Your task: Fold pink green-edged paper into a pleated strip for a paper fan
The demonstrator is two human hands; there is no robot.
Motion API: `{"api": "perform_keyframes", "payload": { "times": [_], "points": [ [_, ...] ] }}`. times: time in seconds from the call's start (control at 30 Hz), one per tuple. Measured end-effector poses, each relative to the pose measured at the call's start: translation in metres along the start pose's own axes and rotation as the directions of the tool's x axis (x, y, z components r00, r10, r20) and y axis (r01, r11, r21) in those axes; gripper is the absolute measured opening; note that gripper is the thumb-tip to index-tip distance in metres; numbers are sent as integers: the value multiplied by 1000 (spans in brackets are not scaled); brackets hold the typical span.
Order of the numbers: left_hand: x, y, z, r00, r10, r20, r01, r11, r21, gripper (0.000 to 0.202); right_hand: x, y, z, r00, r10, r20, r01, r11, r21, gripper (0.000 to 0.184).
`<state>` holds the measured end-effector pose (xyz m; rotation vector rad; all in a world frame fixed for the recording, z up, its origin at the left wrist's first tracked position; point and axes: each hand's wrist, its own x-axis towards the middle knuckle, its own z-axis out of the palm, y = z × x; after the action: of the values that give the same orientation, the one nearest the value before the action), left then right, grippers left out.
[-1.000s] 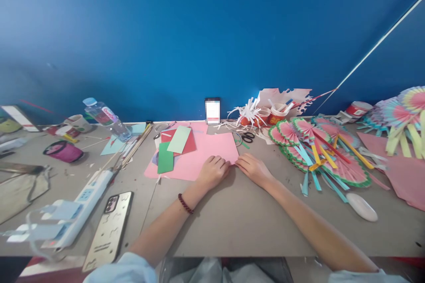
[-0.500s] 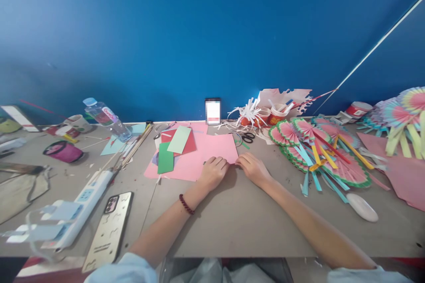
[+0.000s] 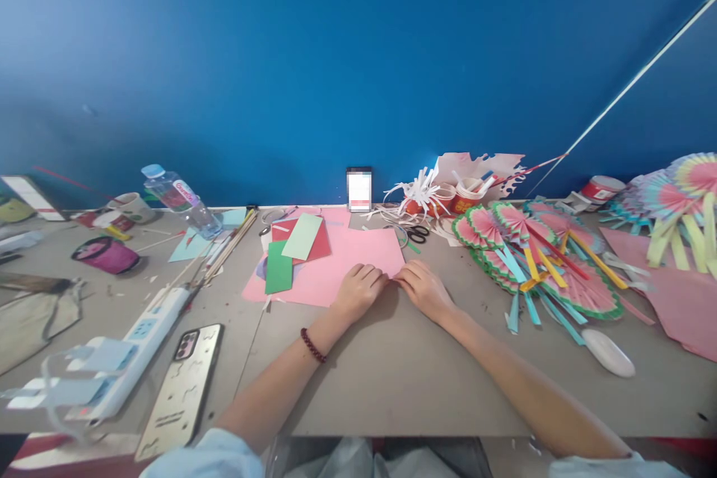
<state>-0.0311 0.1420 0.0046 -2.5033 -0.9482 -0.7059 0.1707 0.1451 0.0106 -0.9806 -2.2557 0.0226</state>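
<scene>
Both hands meet at the near edge of a pink sheet of paper [image 3: 374,245] in the middle of the table. My left hand [image 3: 360,291] is closed on that edge, its fingers curled and pressed down. Just to its right, my right hand [image 3: 424,290] pinches the same edge near the corner between thumb and fingers. The fingers hide the exact fold or edge. More pink paper [image 3: 319,284] lies beneath and to the left. On it rest a green card [image 3: 278,267], a pale green card [image 3: 303,236] and a red card [image 3: 323,241].
Black scissors [image 3: 417,233] lie beyond my right hand. Pleated paper fans [image 3: 560,261] and a white oval object [image 3: 609,352] are at right. A phone [image 3: 359,189] stands against the blue wall. At left are a bottle [image 3: 182,198], power strip [image 3: 143,347] and another phone [image 3: 182,388].
My right hand has shifted slightly, its fingertips now closer to my left hand along the pink paper's edge. More of the sheet's right corner shows. Everything else stays put.
</scene>
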Motion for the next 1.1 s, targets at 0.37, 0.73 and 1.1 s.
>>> {"api": "perform_keyframes", "payload": {
  "times": [0.37,0.73,1.1],
  "points": [
    [-8,-11,3,997,-71,24,72,996,-55,19,0,6,-6,1000,-14,5,15,996,-93,26],
    [-6,-8,5,996,-89,5,89,994,-62,20,0,4,-5,999,-9,33,13,993,-120,22],
    [-2,-1,-2,999,-39,-9,38,997,-60,18,0,-1,-4,998,-53,23,55,995,-78,22]
  ]
}}
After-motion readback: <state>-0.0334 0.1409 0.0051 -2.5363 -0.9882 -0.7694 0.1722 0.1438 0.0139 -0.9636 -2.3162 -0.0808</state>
